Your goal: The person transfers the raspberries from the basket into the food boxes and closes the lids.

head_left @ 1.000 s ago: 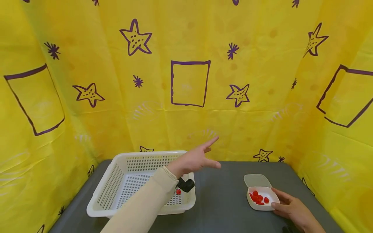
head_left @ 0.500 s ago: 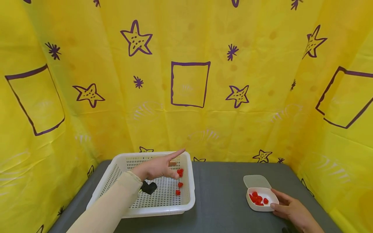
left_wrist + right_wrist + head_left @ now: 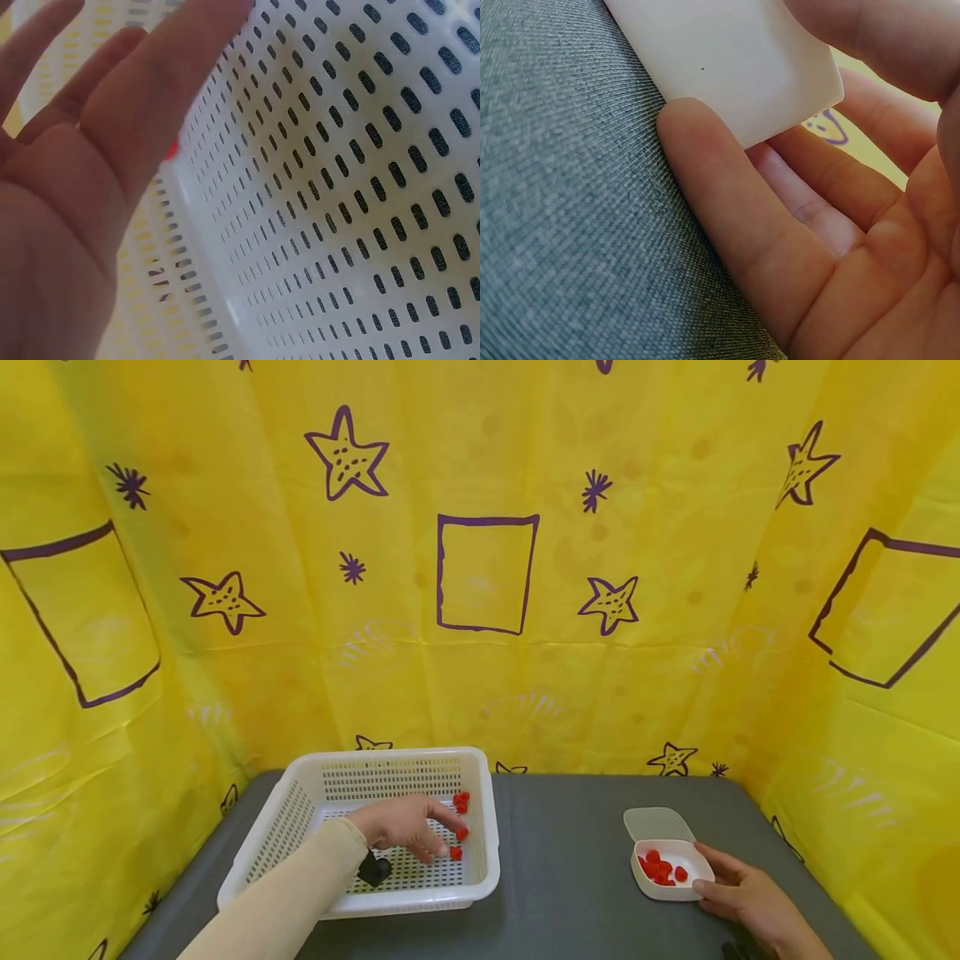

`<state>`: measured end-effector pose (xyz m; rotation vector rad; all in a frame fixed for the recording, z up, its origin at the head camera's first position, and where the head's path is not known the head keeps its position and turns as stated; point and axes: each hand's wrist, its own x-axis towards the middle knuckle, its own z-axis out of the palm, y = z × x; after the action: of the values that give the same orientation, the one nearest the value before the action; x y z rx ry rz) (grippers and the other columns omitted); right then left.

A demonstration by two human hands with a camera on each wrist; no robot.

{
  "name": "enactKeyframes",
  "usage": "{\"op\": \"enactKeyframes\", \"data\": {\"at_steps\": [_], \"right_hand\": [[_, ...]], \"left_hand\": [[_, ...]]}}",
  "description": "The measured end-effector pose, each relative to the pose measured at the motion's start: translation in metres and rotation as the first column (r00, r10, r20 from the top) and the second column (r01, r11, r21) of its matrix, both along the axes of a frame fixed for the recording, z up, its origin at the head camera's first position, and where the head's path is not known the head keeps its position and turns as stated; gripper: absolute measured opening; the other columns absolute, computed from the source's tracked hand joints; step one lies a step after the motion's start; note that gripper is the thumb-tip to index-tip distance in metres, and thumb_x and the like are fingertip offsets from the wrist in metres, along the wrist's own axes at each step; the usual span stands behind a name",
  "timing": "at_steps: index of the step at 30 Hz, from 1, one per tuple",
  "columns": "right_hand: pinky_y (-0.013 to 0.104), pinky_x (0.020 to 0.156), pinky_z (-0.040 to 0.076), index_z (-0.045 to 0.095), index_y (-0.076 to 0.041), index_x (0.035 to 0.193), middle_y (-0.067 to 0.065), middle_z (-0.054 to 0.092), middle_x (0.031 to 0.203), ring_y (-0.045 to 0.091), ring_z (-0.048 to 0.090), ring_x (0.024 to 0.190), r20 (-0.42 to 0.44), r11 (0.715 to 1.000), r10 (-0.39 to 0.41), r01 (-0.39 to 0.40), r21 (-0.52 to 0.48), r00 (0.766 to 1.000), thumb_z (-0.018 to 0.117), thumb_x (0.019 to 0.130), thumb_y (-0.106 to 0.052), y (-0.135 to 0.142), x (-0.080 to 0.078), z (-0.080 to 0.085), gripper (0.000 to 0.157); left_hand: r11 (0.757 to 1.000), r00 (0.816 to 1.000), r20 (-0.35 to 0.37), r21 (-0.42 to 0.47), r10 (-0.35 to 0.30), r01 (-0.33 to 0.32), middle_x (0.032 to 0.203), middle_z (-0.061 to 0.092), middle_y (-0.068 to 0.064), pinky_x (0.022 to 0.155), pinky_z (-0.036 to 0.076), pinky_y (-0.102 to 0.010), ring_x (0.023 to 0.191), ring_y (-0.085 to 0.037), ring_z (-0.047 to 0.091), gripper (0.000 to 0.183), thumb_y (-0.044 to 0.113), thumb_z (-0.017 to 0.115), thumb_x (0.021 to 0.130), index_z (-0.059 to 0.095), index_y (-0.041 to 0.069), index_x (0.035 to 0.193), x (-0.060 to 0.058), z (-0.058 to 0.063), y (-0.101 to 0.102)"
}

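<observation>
My left hand [image 3: 405, 824] reaches down inside a white perforated plastic basket [image 3: 492, 852], its fingers loosely extended and nothing in its grip. The fingertips are right by two small red berry-like pieces [image 3: 456, 853] on the basket floor. More red pieces [image 3: 461, 800] lie behind them along the right wall. In the left wrist view a bit of red piece [image 3: 172, 151] shows past the fingers. At the right, my right hand [image 3: 757, 897] holds the edge of a small white box [image 3: 663, 892] between thumb and fingers. Several red pieces [image 3: 659, 867] lie in it.
The box's pale translucent lid [image 3: 658, 823] hangs open behind it. Both containers stand on a dark grey cloth-covered table [image 3: 558, 860]. A yellow patterned curtain [image 3: 487, 693] surrounds the back and sides. A black wrist camera [image 3: 373, 869] sits under my left wrist.
My left hand has moved left from over the basket's right rim, then lowered into the basket beside the red pieces. The right hand stays on the box.
</observation>
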<state>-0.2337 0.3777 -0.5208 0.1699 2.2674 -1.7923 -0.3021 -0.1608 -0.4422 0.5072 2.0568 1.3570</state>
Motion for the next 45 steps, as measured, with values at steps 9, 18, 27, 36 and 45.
{"op": "enactKeyframes", "data": {"at_steps": [9,18,27,36,45], "right_hand": [[0.045,0.088,0.054,0.025,0.004,0.154,0.036,0.025,0.152,0.027,0.058,0.11,-0.015,1.0,0.014,-0.014,0.001,1.0,0.073,0.093,-0.018,0.0,0.0,0.0,0.08],[0.045,0.089,0.053,0.026,0.004,0.154,0.034,0.026,0.153,0.026,0.058,0.111,-0.008,1.0,0.012,-0.012,-0.006,1.0,0.073,0.093,-0.017,0.0,0.0,-0.001,0.081],[0.045,0.089,0.053,0.025,0.004,0.154,0.035,0.024,0.153,0.027,0.057,0.112,-0.008,1.0,0.006,-0.006,-0.001,1.0,0.074,0.092,-0.017,-0.001,0.0,0.002,0.081],[0.044,0.088,0.054,0.026,0.005,0.154,0.036,0.025,0.153,0.027,0.057,0.111,-0.017,1.0,0.017,-0.017,-0.003,1.0,0.073,0.093,-0.018,-0.002,0.002,0.0,0.08],[0.045,0.089,0.053,0.023,0.005,0.154,0.036,0.024,0.153,0.027,0.058,0.11,-0.012,1.0,0.024,-0.024,-0.006,1.0,0.072,0.093,-0.018,-0.001,0.002,0.001,0.081]], "left_hand": [[0.991,0.997,-0.074,-0.136,-0.028,0.018,0.107,0.068,-0.016,0.074,0.059,-0.039,0.081,-0.026,0.07,0.032,-0.002,0.076,0.083,0.073,0.002,0.115,-0.008,-0.011,0.01],[0.975,0.982,-0.183,-0.224,-0.051,0.009,0.099,0.068,-0.005,0.07,0.059,-0.036,0.079,-0.022,0.069,0.021,0.001,0.078,0.081,0.079,0.007,0.102,-0.016,-0.027,0.021],[0.963,0.98,-0.193,-0.268,-0.04,-0.013,0.082,0.068,-0.005,0.066,0.059,-0.035,0.07,-0.023,0.069,0.01,-0.001,0.075,0.084,0.079,0.008,0.088,-0.018,-0.029,0.027],[0.986,0.983,-0.181,-0.159,0.013,-0.042,0.087,0.066,-0.015,0.063,0.059,-0.042,0.065,-0.029,0.067,0.01,0.001,0.069,0.091,0.071,-0.001,0.101,-0.021,-0.016,0.019],[0.962,0.95,-0.187,0.161,0.249,-0.221,0.096,0.068,-0.019,0.083,0.056,-0.044,0.082,-0.026,0.069,0.019,0.003,0.063,0.097,0.068,-0.007,0.112,-0.02,0.028,0.041]]}}
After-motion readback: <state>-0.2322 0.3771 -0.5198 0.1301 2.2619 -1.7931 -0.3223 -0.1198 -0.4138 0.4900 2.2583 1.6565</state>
